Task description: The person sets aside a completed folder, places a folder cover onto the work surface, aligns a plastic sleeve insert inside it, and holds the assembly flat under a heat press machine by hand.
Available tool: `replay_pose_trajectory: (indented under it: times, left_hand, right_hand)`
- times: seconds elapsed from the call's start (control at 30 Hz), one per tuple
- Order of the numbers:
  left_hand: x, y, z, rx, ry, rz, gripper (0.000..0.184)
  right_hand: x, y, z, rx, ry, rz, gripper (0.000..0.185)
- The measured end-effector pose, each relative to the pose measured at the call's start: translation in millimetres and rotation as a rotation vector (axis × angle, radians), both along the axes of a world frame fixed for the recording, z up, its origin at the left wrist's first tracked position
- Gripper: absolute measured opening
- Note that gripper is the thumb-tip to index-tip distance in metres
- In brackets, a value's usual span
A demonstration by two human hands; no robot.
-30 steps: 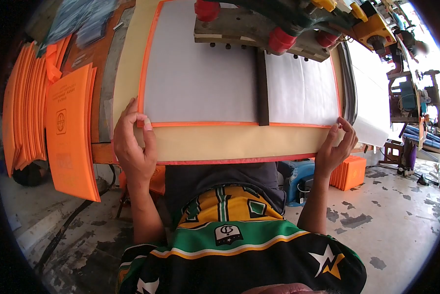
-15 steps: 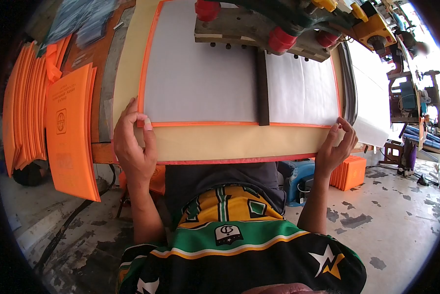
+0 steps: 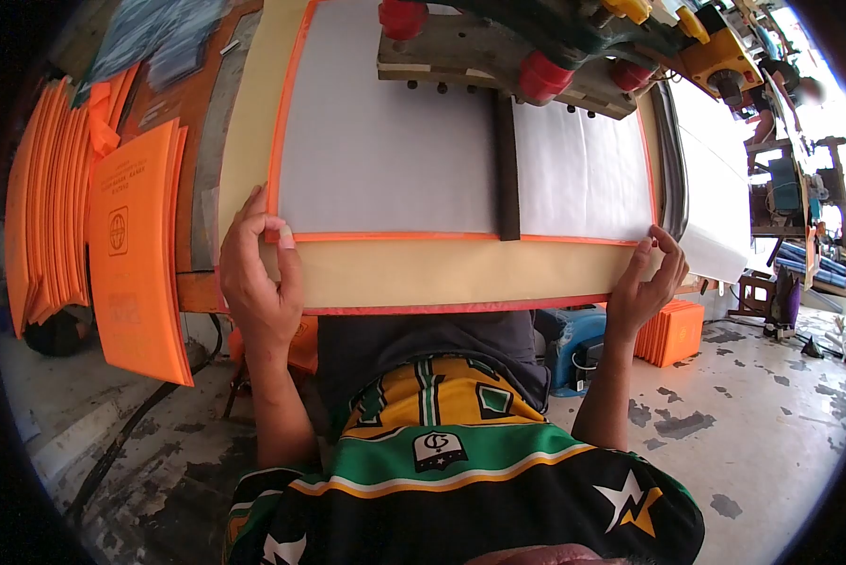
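Note:
A wide sheet [image 3: 390,160], pale grey-white with a thin orange border, lies flat on a cream board [image 3: 442,273] with a red front edge. Across the sheet runs a dark strip [image 3: 508,174] from front to back. My left hand [image 3: 265,273] pinches the sheet's front left corner between thumb and fingers. At the front right corner, my right hand [image 3: 651,278] does the same with its thumb and fingertips. Above the sheet's back part hangs a metal machine plate [image 3: 460,56] with red knobs, which hides what lies behind it.
Orange printed folders [image 3: 136,254] stand at the left beside a stack of more orange folders [image 3: 51,207]. Clear plastic sheets [image 3: 164,42] lie at the back left. Below right are an orange stack [image 3: 669,332] and a blue object [image 3: 573,348]. A person [image 3: 766,104] is at the far right.
The view has shifted very slightly. In the right background, more of the person has come into view. Both hands stay at the sheet's corners.

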State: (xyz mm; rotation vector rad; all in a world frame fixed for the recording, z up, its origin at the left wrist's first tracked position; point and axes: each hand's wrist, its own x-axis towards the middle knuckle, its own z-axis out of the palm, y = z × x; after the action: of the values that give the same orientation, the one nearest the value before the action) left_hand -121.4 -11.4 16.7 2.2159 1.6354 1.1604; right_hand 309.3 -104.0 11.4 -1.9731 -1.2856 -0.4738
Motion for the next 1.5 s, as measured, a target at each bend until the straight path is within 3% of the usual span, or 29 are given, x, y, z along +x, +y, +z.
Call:
replay_pose_trajectory:
  times: [1.5]
  left_hand:
    - [0.1, -0.6, 0.6, -0.014, 0.001, 0.006, 0.012]
  right_hand:
    - [1.3, -0.3, -0.8, 0.002, 0.006, 0.006, 0.026]
